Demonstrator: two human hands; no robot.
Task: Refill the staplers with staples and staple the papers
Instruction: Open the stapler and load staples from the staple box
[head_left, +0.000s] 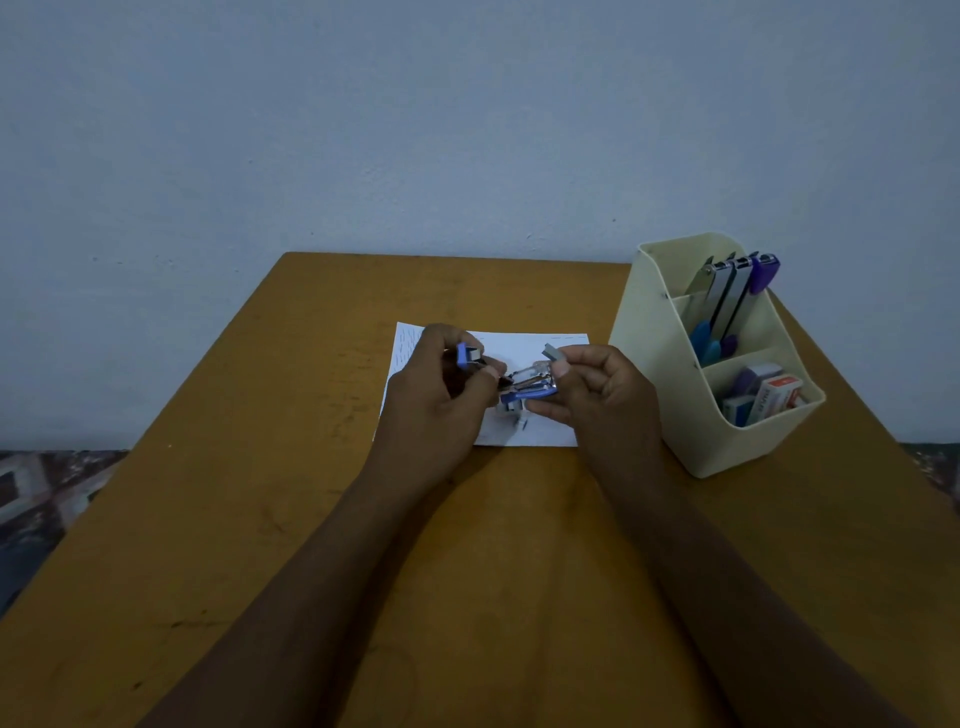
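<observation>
The left hand grips an opened blue stapler above the paper. The right hand pinches a strip of staples just beside it.

The left hand and right hand are bare, and behind the fingers both forearms are bare too.

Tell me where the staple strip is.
Head view, centre: the right hand pinches the staple strip just above the open blue stapler, which the left hand holds over the paper.
</observation>
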